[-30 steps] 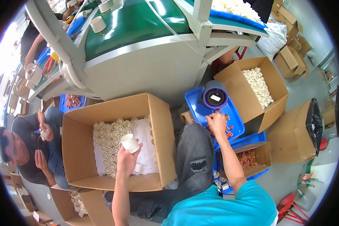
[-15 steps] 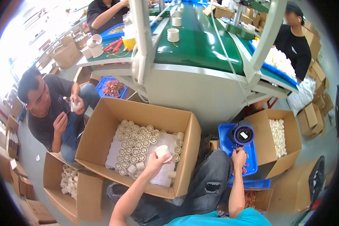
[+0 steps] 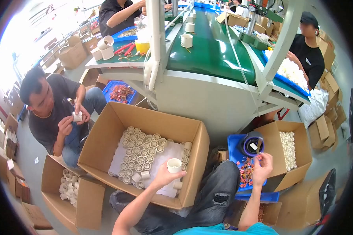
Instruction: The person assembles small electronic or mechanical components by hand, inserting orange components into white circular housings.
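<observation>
My left hand (image 3: 166, 174) is closed around a short white plastic cylinder (image 3: 174, 166), its open end turned up toward me. It is held above the large cardboard box (image 3: 141, 111), where rows of similar white cylinders (image 3: 141, 150) with spoked ends stand. My right hand (image 3: 262, 167) is raised over the blue tray (image 3: 233, 147), thumb and fingers pinched together. Whatever is between the fingertips is too small to name. Just beyond them is a round black container with a purple rim (image 3: 250, 141). Small red parts with wires (image 3: 247, 172) lie in the tray.
A cardboard box of small cream pieces (image 3: 288, 150) stands at the right. At the left, a seated person (image 3: 51, 105) handles a white cylinder, near a box of white parts (image 3: 70, 188). Ahead runs a green conveyor belt (image 3: 211, 47) carrying white cylinders.
My right hand has lifted off the tray's red parts and shifted right, uncovering them. The cylinder in my left hand has moved slightly nearer, its opening facing me more. The person at left has turned their cylinder.
</observation>
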A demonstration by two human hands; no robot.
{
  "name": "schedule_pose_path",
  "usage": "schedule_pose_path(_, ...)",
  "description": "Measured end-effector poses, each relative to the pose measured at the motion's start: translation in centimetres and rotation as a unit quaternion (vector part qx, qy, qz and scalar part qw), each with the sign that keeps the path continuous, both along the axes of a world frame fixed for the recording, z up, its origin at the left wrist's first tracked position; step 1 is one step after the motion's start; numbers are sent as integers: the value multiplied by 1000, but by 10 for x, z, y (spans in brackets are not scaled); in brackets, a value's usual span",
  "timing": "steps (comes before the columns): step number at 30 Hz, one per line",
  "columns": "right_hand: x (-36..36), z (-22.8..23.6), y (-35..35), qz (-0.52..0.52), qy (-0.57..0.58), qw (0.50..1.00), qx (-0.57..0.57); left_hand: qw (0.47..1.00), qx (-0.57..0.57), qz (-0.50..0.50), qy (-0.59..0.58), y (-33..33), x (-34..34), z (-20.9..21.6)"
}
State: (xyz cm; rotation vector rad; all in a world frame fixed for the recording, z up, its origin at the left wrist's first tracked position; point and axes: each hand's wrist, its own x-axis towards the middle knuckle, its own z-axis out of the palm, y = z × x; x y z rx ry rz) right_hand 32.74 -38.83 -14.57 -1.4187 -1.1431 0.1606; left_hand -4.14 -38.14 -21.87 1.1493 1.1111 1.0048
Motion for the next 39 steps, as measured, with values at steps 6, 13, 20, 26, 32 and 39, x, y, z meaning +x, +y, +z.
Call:
schedule_pose_path(6,-123,16,31,421,-49,894,-143,928,322,-60,179,-2,-7,38)
schedule_pose_path(13,-205,16,96,587,-167,783,-115,974,138,-55,170,-1,-28,34)
schedule_pose_path(20,-203,-9,107,547,-117,814,-159,938,175,48,295,10,-41,52)
schedule_pose_path(26,-203,-13,106,593,-35,773,-222,900,271,86,331,12,-45,44)
schedule_pose_path(32,-209,-24,98,514,-21,837,-185,905,233,78,346,8,-43,36)
schedule_pose_path(39,-211,-12,93,412,-40,910,26,857,313,163,375,20,-42,38)
